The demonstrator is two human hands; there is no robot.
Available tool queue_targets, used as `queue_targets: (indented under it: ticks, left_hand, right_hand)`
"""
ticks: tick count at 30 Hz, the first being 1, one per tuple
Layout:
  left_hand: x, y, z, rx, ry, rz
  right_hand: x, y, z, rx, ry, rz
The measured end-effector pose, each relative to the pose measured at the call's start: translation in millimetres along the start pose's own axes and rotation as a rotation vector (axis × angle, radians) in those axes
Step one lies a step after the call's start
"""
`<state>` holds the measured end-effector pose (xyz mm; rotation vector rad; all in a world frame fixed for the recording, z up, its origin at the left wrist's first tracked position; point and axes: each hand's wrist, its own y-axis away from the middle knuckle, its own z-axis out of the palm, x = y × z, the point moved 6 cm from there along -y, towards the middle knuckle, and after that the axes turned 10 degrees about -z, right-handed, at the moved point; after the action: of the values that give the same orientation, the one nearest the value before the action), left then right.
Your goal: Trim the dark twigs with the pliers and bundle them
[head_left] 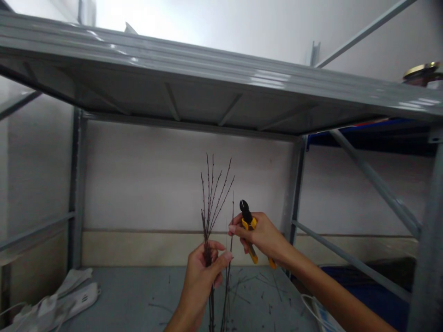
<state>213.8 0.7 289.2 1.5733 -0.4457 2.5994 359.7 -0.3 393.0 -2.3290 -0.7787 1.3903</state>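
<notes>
A bundle of thin dark twigs (209, 216) with small buds stands upright in my left hand (204, 272), whose fingers are wrapped round its stems. Between the thumb and fingertips of my right hand (254, 233) is a single slim twig (233, 214), its lower end passing close to my left thumb. The same right hand also carries diagonal cutting pliers (246, 212) with black jaws and yellow-and-black handles, jaws pointing up. Whether my left fingertips touch the single twig, I cannot tell.
Cut twig bits (242, 286) lie scattered over the grey shelf surface (131, 295). A white power strip (81, 297) with cables is at the left. Overhead runs a grey metal shelf (194, 64); posts and braces (377, 184) stand at both sides. A white cable (306, 302) lies at the right edge.
</notes>
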Motion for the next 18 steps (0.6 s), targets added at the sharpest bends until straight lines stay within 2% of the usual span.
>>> queue_targets:
  ticks: [6,8,11,13,18]
  left_hand:
    - [-10,-6,3.4,-0.002,-0.113,-0.052]
    - [-10,-3,5.4,-0.014,-0.114,-0.056]
    - [-9,0,6.3,-0.024,-0.095,-0.073]
    - [-8,1,6.3,-0.032,-0.092,-0.073]
    - [-4,3,7.2,-0.045,-0.079,-0.043]
  right_hand:
    - [-17,6,10,-0.060,0.084,0.021]
    - [-29,7,6,-0.062,0.253,-0.055]
    - [-49,7,-9,-0.007,0.670,-0.252]
    - [-56,5,-19,0.017,0.898,-0.330]
    - [-62,-3,-32,-0.037,1.172,-0.390]
